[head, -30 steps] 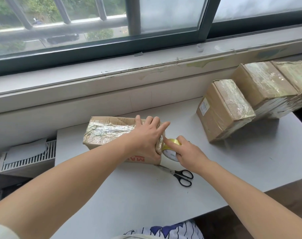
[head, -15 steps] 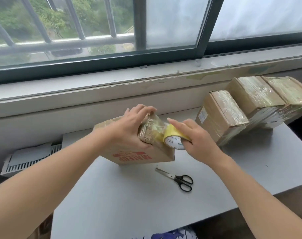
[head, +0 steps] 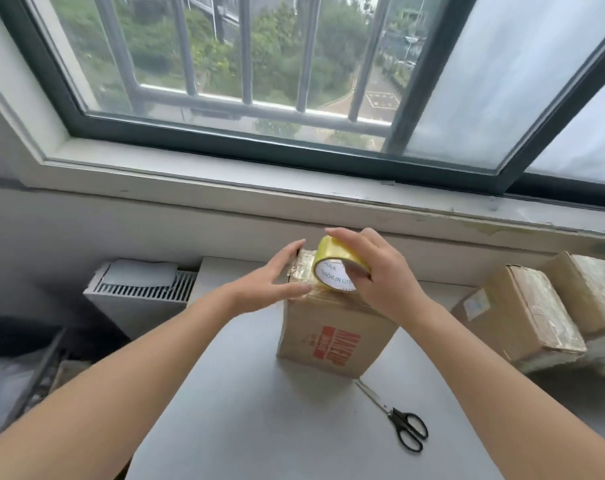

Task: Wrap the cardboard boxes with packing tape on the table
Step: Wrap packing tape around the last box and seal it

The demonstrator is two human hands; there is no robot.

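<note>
Window point(head: 204, 131): dark frame across the top of the view, with grey bars point(head: 245, 46) outside the clear pane; the panes to the right are frosted.
Sill point(head: 190, 181): pale ledge under the frame, its paint chipped toward the right end.
Table point(head: 259, 410): grey top set against the wall below the sill; it carries all the boxes and the scissors.
Vent point(head: 138, 299): white slatted unit on the floor just left of the table's far corner.
Taped boxes point(head: 522, 317): two cardboard boxes at the table's right edge, side by side and tilted, their tops shiny with tape; the farther one point(head: 592, 292) is cut off by the frame.
Box point(head: 335, 341): stands on end at the middle of the table, red print on the face toward the camera, upper end already covered in wrinkled tape.
Left hand point(head: 270, 282): fingers straight and close together, laid flat on the taped upper end at its left side, thumb along the near top edge.
Right hand point(head: 384, 275): fingers curled over the roll from above, holding it.
Tape point(head: 339, 261): yellow roll on edge, touching the box's upper end, white core label toward the camera.
Scissors point(head: 398, 417): black-handled, closed, flat on the table just right of the box's base, handles toward the camera.
</note>
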